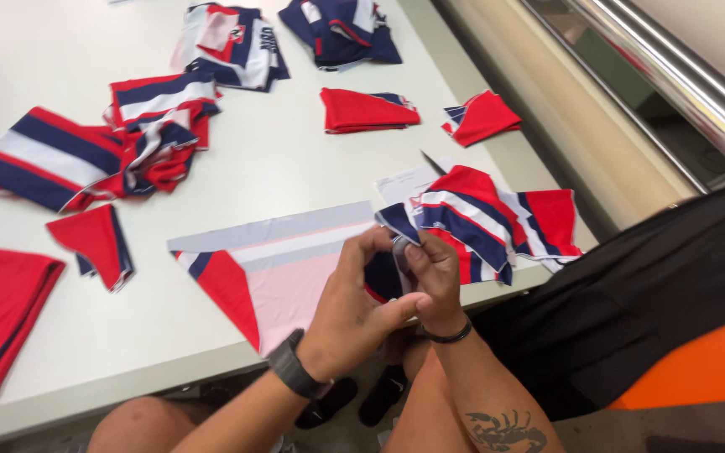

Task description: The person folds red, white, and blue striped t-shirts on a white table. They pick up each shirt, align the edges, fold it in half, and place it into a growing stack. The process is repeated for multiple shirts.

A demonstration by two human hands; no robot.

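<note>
- Right now, both hands are pinching a small dark navy fabric piece (382, 277) with a red edge, held just over the near edge of the white table (295, 159).
- Left hand (356, 312) is curling its fingers over the top of the piece, thumb pressing toward the other hand; a black watch (297, 366) is sitting on its wrist.
- Right hand (434, 281) is gripping the piece's right side with bent fingertips, a thin black band (449, 335) circling its wrist and a dark tattoo (505, 431) showing on the forearm.
- Just beside the hands, a pink, grey and red panel (270, 264) is lying flat.
- Touching the right hand's far side, a striped red, white and navy pile (484, 220) is resting on a white paper sheet (404, 181).
- Farther off, folded red pieces (368, 110) and more striped stacks (230, 44) are lying scattered.
</note>
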